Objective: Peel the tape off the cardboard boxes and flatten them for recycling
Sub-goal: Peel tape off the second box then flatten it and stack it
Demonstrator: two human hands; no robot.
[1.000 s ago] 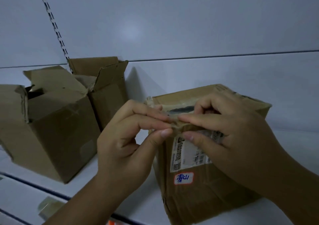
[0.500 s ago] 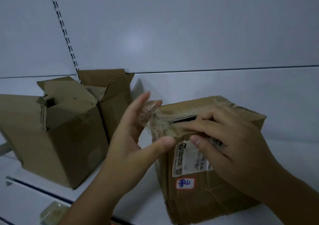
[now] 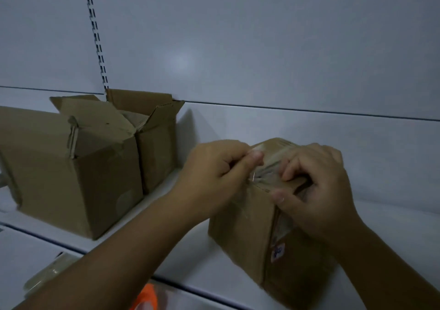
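A brown cardboard box with a small white sticker stands on the white shelf at the right, one corner turned toward me. My left hand pinches a strip of clear tape at the box's top edge, fingers closed on it. My right hand presses down on the top of the same box, its fingers curled over the flap and its thumb on the near corner. The box's top is mostly hidden by both hands.
Two opened cardboard boxes stand at the left, a large one in front and a smaller one behind it against the white wall. A crumpled wad of clear tape and an orange object lie on a lower surface.
The box has turned so its corner faces me and the label side swings right. My left hand went from open beside the tape to closed on it at the top edge.
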